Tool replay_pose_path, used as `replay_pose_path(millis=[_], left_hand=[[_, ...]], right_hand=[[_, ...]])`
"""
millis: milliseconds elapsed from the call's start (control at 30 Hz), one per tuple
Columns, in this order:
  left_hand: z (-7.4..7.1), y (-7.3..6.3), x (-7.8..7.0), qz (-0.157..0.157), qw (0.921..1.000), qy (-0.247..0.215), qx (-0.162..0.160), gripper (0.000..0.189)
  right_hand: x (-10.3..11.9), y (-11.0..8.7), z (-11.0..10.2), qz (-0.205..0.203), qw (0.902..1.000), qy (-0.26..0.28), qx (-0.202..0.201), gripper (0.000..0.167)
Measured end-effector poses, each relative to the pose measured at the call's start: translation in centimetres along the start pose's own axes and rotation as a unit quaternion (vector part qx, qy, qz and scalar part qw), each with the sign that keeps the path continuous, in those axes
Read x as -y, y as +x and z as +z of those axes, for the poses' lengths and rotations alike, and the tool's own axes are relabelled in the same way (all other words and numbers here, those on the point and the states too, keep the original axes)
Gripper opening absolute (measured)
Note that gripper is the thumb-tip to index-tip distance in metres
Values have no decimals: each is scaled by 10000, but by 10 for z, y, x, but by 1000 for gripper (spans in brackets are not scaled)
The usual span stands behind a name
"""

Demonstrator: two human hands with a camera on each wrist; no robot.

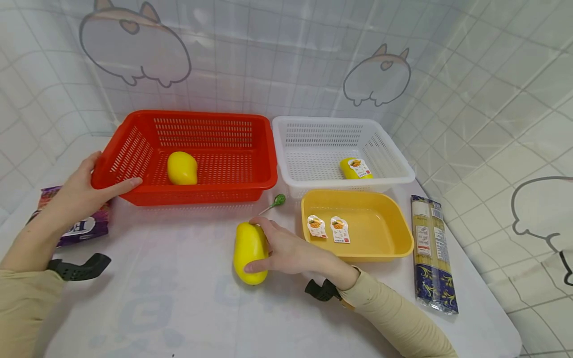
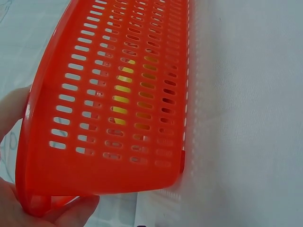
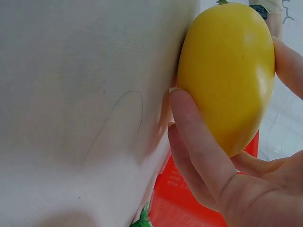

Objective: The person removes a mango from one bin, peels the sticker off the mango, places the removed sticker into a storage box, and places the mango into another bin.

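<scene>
Across the bench (image 1: 188,318), left hand (image 1: 82,191) grips red basket (image 1: 210,195), likely steadying it; right hand (image 1: 288,247) clasps a mango (image 1: 245,246), fingers (image 3: 195,125) curved round it.

Two hands, the left hand (image 1: 82,194) and the right hand (image 1: 286,247). Three yellow mangoes: one mango (image 1: 250,248) in the right hand, another (image 1: 182,168) in the red basket (image 1: 206,188), a third (image 1: 347,170) in the white basket (image 1: 309,149). That makes two baskets, both along the far edge of the table (image 1: 179,308), and one yellow tray (image 1: 376,223). Three labels: two (image 1: 317,226) in the tray, one (image 1: 359,168) on a mango. One green lollipop (image 1: 279,200). One purple bag (image 1: 96,227) by the left edge. Noodle packs (image 1: 431,253) near the right edge: one or two, hard to tell
</scene>
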State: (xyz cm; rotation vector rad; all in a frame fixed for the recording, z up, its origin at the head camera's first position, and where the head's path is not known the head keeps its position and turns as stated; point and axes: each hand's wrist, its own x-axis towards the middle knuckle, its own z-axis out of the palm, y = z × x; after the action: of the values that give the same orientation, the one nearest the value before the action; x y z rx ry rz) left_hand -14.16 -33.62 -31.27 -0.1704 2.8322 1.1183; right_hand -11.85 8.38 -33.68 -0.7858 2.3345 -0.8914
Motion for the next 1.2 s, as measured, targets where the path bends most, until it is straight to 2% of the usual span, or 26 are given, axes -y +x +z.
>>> replay_pose_path(millis=[233, 600, 1000, 1200], left_hand=[[0, 1, 1, -18, 9999, 133, -36, 111], [1, 3, 3, 36, 9999, 133, -82, 108], [1, 3, 3, -18, 9999, 114, 8, 107], [1, 2, 4, -45, 9999, 150, -34, 109]], right_hand=[[1, 0, -1, -113, 9998, 137, -72, 87], [1, -1, -7, -494, 9960, 704, -228, 85], [3, -4, -10, -629, 9945, 773, -317, 87], [8, -8, -18, -851, 9923, 819, -381, 85]])
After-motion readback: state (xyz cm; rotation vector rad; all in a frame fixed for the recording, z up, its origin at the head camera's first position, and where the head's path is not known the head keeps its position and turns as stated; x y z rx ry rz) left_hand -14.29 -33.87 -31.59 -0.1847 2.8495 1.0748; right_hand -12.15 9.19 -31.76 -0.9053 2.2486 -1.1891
